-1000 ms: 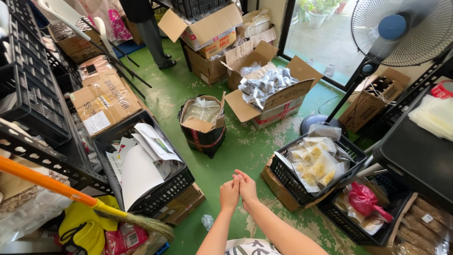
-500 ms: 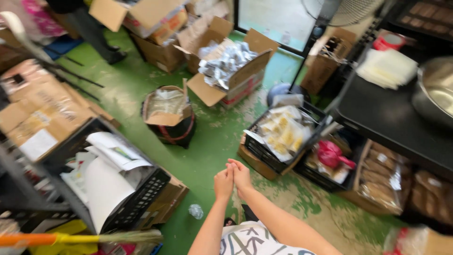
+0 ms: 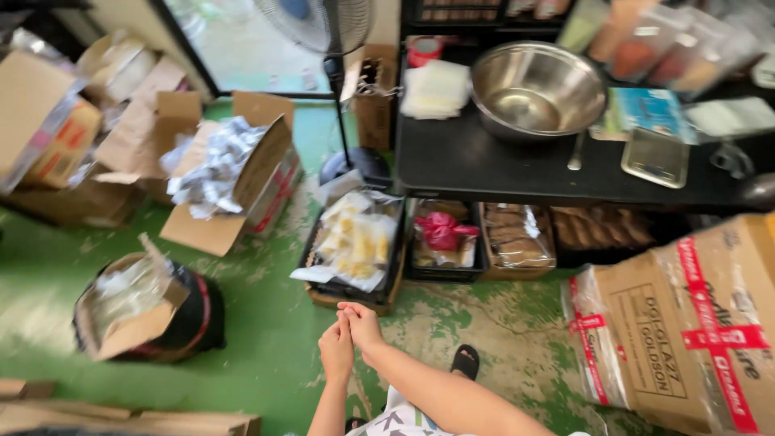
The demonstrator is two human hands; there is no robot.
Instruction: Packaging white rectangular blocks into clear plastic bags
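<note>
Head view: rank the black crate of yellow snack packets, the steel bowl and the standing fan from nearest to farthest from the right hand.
1. Black crate of yellow snack packets, on the floor just ahead of the right hand.
2. Steel bowl, on the black table, ahead-right.
3. Standing fan, at the doorway, farthest.

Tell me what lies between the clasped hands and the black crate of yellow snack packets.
In the head view, only bare green floor separates the hands from the black crate on flat cardboard.

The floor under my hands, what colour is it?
Green paint, worn in patches, on the floor; head view.
</note>
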